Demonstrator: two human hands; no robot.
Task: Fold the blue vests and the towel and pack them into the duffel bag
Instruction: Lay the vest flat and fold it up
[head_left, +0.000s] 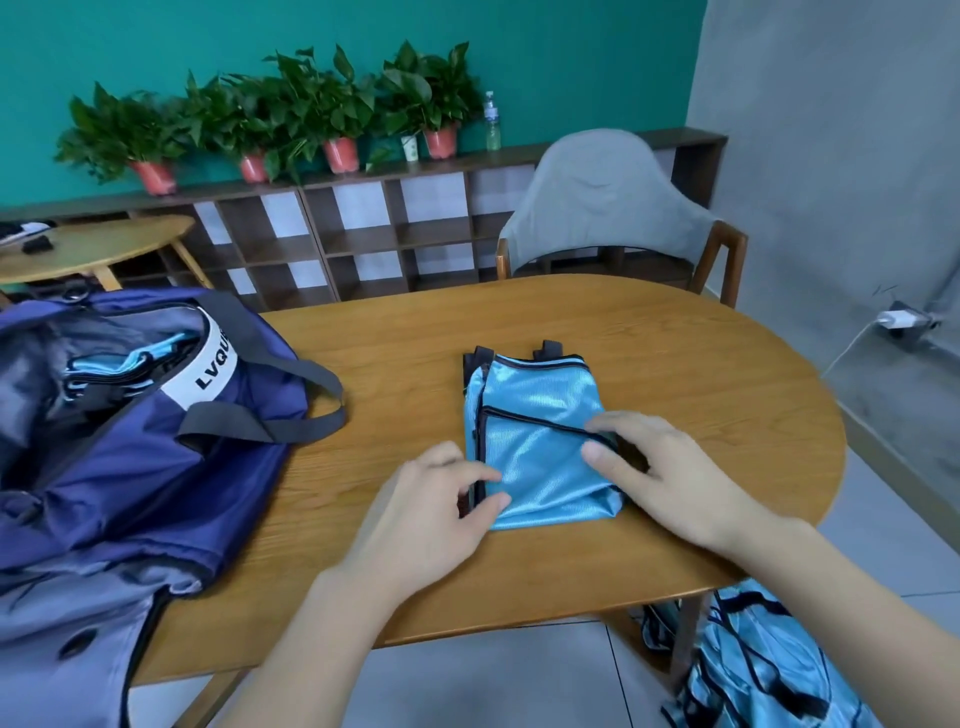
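Note:
A light blue vest (540, 415) with dark trim lies folded into a small packet in the middle of the wooden table (675, 364). My left hand (436, 514) pinches its near left edge between thumb and fingers. My right hand (660, 467) grips the right side, fingers curled over the dark trim. The navy duffel bag (130, 457) lies open on the table's left end, with folded blue vests (119, 364) showing inside it. More blue vests (758, 665) are heaped low at the right, beside the table's near edge.
A grey-covered wooden chair (608, 208) stands behind the table. A low shelf (363, 234) with potted plants and a bottle lines the teal wall. A smaller round table (93, 249) is at far left. A charger (893, 319) is plugged in at right.

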